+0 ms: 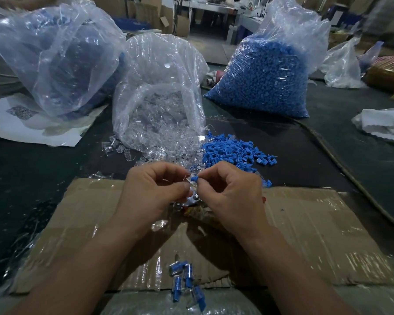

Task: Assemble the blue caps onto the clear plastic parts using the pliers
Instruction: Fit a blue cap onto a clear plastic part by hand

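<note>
My left hand (152, 189) pinches a clear plastic part (190, 181) between thumb and fingers above the cardboard. My right hand (231, 192) pinches a small blue cap (194, 178) and holds it against that clear part. Just beyond my hands lie a heap of loose clear parts (166, 153) spilling from an open bag, and a pile of loose blue caps (234, 151) to its right. Several joined pieces with blue caps in clear shells (187, 280) lie near the front edge. No pliers show clearly.
Flattened taped cardboard (305, 235) covers the dark table (32, 178). A clear bag of clear parts (162, 98) stands in the middle, a full bag of blue caps (266, 71) at back right, another large bag (55, 55) at back left on white paper.
</note>
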`<state>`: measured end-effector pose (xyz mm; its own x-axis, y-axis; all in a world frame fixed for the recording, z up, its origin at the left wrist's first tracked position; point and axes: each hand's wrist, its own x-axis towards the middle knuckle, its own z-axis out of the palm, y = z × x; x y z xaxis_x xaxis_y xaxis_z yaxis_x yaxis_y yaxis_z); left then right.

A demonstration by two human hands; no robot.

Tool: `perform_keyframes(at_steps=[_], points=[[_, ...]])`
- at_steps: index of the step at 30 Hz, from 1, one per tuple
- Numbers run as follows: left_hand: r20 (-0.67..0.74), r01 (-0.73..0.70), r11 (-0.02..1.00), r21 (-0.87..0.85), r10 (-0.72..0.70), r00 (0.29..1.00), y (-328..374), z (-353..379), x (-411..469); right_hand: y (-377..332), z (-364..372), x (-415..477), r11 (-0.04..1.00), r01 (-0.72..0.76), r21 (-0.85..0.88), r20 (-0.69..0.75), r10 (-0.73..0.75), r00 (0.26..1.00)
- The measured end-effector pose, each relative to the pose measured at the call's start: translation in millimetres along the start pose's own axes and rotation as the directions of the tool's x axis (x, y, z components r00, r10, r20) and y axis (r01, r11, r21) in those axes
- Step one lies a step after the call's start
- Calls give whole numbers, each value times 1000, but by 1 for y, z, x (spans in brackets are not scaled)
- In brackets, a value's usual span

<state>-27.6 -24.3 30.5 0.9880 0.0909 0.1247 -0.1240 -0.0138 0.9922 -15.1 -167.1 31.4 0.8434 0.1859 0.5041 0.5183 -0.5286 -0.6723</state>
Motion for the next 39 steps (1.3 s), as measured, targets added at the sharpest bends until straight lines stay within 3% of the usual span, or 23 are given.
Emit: perform_keyframes(at_steps=[6, 16, 25, 39], points=[[15, -21, 1000, 13, 21, 1000, 2, 0, -1, -1, 1, 0, 998, -18, 64, 85, 13, 996], [115, 163, 953, -257, -137, 984, 3, -4, 3, 4, -2, 2, 968, 55, 246, 80, -77, 994], [153, 232, 931, -284, -195, 969, 2, -4, 4, 8, -5, 3, 961, 52, 272, 169, -101, 980], [239, 322, 882, -343, -250, 938, 1, -6, 5, 9, -7, 4, 969, 175, 173, 74, -190, 979]])
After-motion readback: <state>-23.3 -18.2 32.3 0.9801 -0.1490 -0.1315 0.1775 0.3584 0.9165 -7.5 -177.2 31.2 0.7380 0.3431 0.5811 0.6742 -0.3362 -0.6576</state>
